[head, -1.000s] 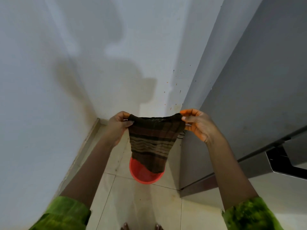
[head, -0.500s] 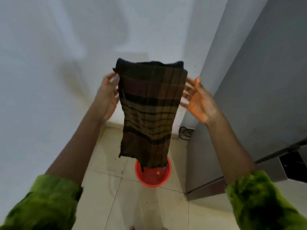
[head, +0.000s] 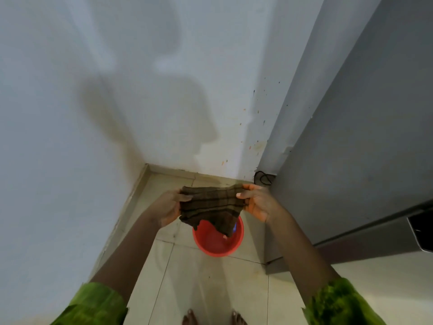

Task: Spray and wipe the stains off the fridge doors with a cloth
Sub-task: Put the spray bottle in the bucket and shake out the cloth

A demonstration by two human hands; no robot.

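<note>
A dark brown striped cloth is stretched between both my hands, low in front of me, with its lower corner hanging over a red bucket on the floor. My left hand grips the cloth's left edge. My right hand pinches its right edge. The grey fridge stands on the right; I see its side panel, and part of a dark handle recess shows at the far right edge.
A white wall fills the left and back, speckled with small stains near the fridge corner. A black cable lies on the tiled floor behind the fridge. My bare toes show at the bottom edge.
Half a second ago the cloth was held up high and hanging long; now both hands have dropped low over the bucket and the cloth is gathered shorter between them.
</note>
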